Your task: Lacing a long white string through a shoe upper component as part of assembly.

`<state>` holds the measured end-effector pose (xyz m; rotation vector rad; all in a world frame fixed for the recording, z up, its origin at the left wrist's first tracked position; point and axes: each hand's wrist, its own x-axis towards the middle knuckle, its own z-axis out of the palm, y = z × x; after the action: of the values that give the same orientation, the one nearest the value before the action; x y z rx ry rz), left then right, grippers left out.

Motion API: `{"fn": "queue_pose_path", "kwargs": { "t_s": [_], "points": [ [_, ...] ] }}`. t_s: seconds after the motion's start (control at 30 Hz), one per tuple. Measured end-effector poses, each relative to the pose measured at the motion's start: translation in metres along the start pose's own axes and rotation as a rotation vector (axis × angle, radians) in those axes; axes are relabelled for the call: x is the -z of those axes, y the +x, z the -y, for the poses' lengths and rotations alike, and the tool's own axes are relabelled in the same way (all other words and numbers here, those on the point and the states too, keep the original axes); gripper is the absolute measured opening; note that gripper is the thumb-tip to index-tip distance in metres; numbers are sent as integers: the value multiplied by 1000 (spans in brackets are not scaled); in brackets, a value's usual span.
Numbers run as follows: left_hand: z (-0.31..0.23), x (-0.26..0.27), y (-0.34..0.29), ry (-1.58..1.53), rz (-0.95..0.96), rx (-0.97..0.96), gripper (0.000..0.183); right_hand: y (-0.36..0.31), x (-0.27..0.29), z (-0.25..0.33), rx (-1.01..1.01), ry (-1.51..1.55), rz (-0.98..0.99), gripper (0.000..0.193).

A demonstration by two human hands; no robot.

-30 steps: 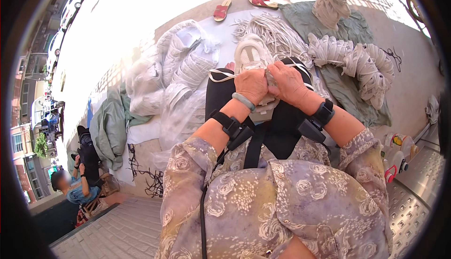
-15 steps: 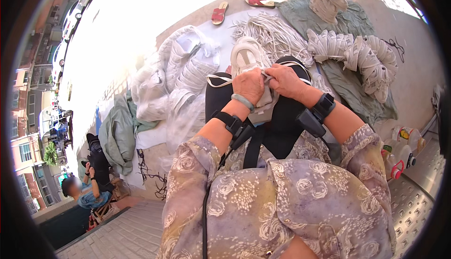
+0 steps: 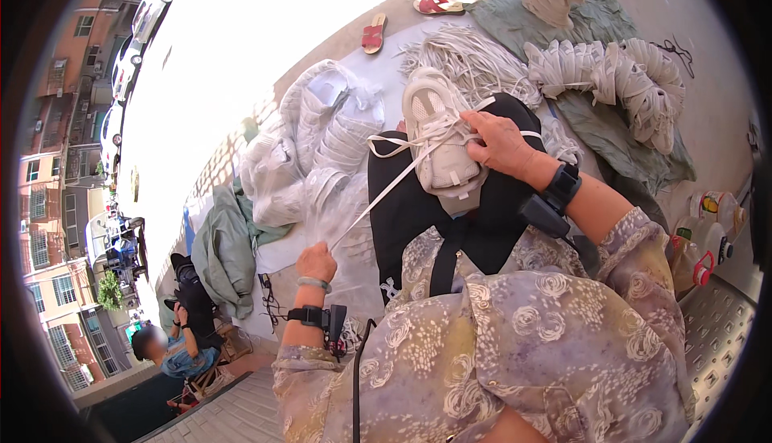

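A white sneaker rests across my lap, its toe pointing away from me. Laces criss-cross its upper, and one loose loop lies over my left thigh. My left hand, closed in a fist, is drawn out to the lower left. From it a white shoelace runs taut up to the sneaker. My right hand grips the sneaker's right side by the eyelets, thumb and fingers bent in; whether a lace is pinched under those fingertips I cannot tell.
Behind the sneaker lies a heap of white laces. Wrapped white bundles sit right on a green cloth. Plastic-covered white bundles are at left. Red slippers lie beyond; bottles stand right. Another person sits at lower left.
My left hand has moved from the sneaker down and left, drawing one lace out straight. The right hand stays at the sneaker. More of the sneaker's upper and tongue now shows.
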<state>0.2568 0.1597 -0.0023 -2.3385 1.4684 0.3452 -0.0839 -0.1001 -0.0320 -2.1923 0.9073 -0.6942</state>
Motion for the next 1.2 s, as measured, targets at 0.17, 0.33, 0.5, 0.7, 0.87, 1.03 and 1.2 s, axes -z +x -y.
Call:
{"fn": "queue_pose_path", "kwargs": {
  "t_s": [0.17,0.33,0.5,0.7,0.87,1.03,1.2],
  "points": [
    [94,-68,-72,240,417,389,29,-3,2,1,-59,-7,24,55],
    [48,-63,-33,-255,209,306,21,12,3,3,-130,41,78,52],
    [-51,11,48,-620,-464,-240,10,29,-3,-2,-207,113,59,30],
    [-150,84,89,-724,-712,-591,7,41,-10,-6,-260,353,104,17],
    [-187,90,101,-579,-628,-649,17,37,4,-17,-280,313,305,14],
    [-202,80,103,-499,-545,-591,21,32,0,-19,-199,342,239,15],
    [-215,76,104,-439,-556,-492,19,29,-1,-21,-220,408,246,18]
  ]
}}
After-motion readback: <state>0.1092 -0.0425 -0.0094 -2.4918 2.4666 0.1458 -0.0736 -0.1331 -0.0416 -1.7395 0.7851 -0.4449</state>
